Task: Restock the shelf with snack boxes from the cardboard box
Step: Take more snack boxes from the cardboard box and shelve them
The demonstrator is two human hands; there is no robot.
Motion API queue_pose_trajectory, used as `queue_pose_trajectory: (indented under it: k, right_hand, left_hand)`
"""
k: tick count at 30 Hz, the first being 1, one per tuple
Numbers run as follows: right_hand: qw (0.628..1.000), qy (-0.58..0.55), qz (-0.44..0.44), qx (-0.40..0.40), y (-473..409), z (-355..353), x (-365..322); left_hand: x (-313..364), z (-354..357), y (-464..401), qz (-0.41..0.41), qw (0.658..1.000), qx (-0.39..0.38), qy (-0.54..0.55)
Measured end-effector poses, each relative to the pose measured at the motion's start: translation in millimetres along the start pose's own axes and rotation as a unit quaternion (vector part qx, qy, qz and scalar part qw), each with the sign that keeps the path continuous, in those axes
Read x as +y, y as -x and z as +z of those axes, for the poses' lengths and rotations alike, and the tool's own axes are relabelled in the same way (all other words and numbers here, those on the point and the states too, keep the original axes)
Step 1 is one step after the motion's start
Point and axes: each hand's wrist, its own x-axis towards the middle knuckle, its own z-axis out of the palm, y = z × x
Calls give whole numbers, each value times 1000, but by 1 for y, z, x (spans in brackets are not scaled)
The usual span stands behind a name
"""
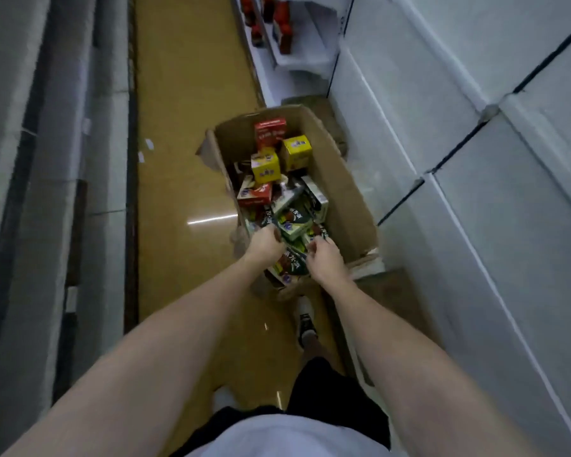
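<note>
From the head view, an open cardboard box [340,192] sits on the brown floor [185,159] beside the white shelf [475,225]. Inside lie jumbled snack boxes: a red box [270,131] at the far end, yellow boxes [296,152] next, green boxes [294,225] nearest. Both hands reach in. The left hand [264,244] curls its fingers round a green box; the right hand [325,262] pinches another green box's edge. A shoe [305,319] stands below the box.

We have one view only, from a head-worn camera looking steeply down along the aisle floor [185,127], close over the cardboard box [340,192], shelves [475,159] on our right.
</note>
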Motion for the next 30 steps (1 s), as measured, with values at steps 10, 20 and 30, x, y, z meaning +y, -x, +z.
queue_pose_trajectory:
  k: [10,20,30]
  right_hand:
    - [994,-19,35,-106,-143,-4,51]
    - [978,-11,72,-193,-214,27,87]
    - [949,20,168,-264,-265,88,106]
  left_hand:
    - [20,72,-128,-228,970,-20,77]
    - [5,132,-201,-354,912,2,208]
    - [-24,176,-264,-467,795,51,384]
